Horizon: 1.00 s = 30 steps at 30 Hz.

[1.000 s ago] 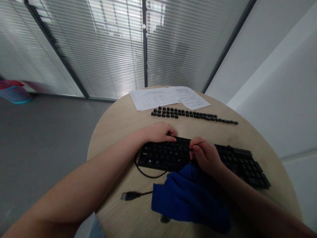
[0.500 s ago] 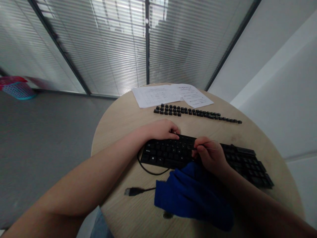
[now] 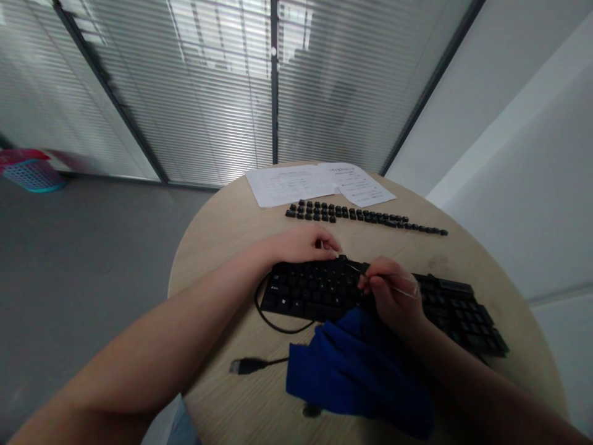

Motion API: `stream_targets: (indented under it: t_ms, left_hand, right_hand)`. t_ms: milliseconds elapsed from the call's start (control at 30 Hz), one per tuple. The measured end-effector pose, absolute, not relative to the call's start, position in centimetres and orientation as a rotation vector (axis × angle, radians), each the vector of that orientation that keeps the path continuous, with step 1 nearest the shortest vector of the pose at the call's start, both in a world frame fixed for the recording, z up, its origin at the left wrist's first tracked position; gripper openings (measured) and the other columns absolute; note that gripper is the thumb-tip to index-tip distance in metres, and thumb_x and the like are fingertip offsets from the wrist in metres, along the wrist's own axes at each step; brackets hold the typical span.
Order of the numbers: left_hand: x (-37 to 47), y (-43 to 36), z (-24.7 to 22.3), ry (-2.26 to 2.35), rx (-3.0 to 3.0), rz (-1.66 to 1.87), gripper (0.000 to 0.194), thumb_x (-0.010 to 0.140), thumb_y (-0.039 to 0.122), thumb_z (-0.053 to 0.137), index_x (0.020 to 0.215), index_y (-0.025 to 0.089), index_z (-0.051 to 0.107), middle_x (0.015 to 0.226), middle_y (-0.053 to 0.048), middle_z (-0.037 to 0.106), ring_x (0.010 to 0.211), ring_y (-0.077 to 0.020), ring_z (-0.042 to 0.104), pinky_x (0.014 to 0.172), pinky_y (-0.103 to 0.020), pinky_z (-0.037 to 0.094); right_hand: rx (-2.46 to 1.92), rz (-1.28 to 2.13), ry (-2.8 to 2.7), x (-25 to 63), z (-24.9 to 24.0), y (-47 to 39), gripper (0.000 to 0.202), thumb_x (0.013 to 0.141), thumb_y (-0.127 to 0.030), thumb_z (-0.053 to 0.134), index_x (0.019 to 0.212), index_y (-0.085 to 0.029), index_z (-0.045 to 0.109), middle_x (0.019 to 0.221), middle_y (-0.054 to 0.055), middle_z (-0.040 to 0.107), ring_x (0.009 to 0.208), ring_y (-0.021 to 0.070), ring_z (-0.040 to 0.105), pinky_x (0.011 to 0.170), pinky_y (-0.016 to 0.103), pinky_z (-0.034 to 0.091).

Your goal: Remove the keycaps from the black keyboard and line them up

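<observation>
A black keyboard (image 3: 296, 287) lies across the round wooden table, part of it hidden by my right hand. My left hand (image 3: 308, 243) rests at its back edge, fingertips close together near a small black piece (image 3: 343, 257); whether they hold anything is too small to tell. My right hand (image 3: 393, 290) pinches a thin wire-like tool (image 3: 356, 268) whose tip reaches toward that piece. A blue cloth (image 3: 352, 371) lies in front of the keyboard, under my right wrist. Black keycaps (image 3: 352, 214) stand in rows behind the keyboard.
Printed papers (image 3: 291, 184) lie at the back of the table (image 3: 204, 247). A USB plug (image 3: 248, 366) on a black cable and a small dark object (image 3: 311, 410) are near the cloth. A basket (image 3: 32, 172) stands on the floor at left.
The tool in my right hand has turned, its tip now toward my left fingertips. A small black piece now shows beside those fingertips. The view has shifted slightly.
</observation>
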<state>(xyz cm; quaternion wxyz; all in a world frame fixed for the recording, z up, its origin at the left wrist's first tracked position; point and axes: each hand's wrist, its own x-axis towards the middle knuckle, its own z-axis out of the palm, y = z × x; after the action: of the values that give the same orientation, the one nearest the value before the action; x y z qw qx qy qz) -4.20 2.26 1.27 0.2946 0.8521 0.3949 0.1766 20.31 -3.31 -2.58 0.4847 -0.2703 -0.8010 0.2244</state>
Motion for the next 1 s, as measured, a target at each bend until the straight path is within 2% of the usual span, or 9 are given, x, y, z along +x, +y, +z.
stream_targets:
  t_ms: [133, 267, 533, 767, 1000]
  left_hand:
    - [-4.0, 1.8, 1.9, 1.047, 2.170, 0.544, 0.035, 0.088, 0.042, 0.054, 0.099, 0.016, 0.076, 0.086, -0.005, 0.070, 0.078, -0.0170, 0.060, 0.072, -0.030, 0.043]
    - [-3.8, 1.4, 1.9, 1.072, 2.163, 0.521, 0.035, 0.088, 0.046, 0.055, 0.090, 0.016, 0.073, 0.077, -0.002, 0.067, 0.070, -0.0147, 0.057, 0.065, -0.028, 0.041]
    - [-3.6, 1.5, 1.3, 1.054, 2.131, 0.533, 0.028, 0.086, 0.042, 0.058, 0.087, 0.016, 0.070, 0.077, -0.002, 0.068, 0.070, -0.0145, 0.058, 0.063, -0.028, 0.041]
    - [-3.1, 1.3, 1.6, 1.164, 2.140, 0.528, 0.023, 0.081, 0.037, 0.058, 0.081, 0.017, 0.068, 0.074, -0.002, 0.066, 0.070, -0.0159, 0.058, 0.065, -0.030, 0.042]
    - [-3.2, 1.4, 1.6, 1.194, 2.080, 0.625, 0.015, 0.076, 0.032, 0.058, 0.074, 0.018, 0.062, 0.071, -0.001, 0.063, 0.067, -0.0143, 0.056, 0.062, -0.029, 0.042]
  right_hand:
    - [-0.551, 0.369, -2.058, 19.9, -1.9, -3.5, 0.008, 0.095, -0.026, 0.059, 0.088, -0.023, 0.059, 0.071, 0.001, 0.061, 0.064, 0.0146, 0.059, 0.060, 0.027, 0.048]
    - [-0.539, 0.296, -2.091, 19.6, -1.9, -3.7, 0.005, 0.095, -0.026, 0.060, 0.090, -0.024, 0.060, 0.073, 0.001, 0.062, 0.064, 0.0147, 0.059, 0.060, 0.027, 0.049]
    - [-0.556, 0.230, -2.173, 19.4, -1.9, -3.8, 0.010, 0.096, -0.028, 0.059, 0.088, -0.023, 0.063, 0.074, 0.003, 0.062, 0.063, 0.0139, 0.058, 0.058, 0.024, 0.047]
    - [-0.629, 0.000, -2.265, 18.9, -1.4, -4.0, 0.024, 0.099, -0.034, 0.054, 0.080, -0.022, 0.063, 0.070, 0.002, 0.062, 0.059, 0.0124, 0.056, 0.057, 0.022, 0.045]
    - [-0.679, 0.102, -2.241, 18.8, -1.7, -3.9, 0.017, 0.098, -0.029, 0.054, 0.086, -0.022, 0.062, 0.074, 0.004, 0.068, 0.065, 0.0148, 0.063, 0.063, 0.024, 0.048]
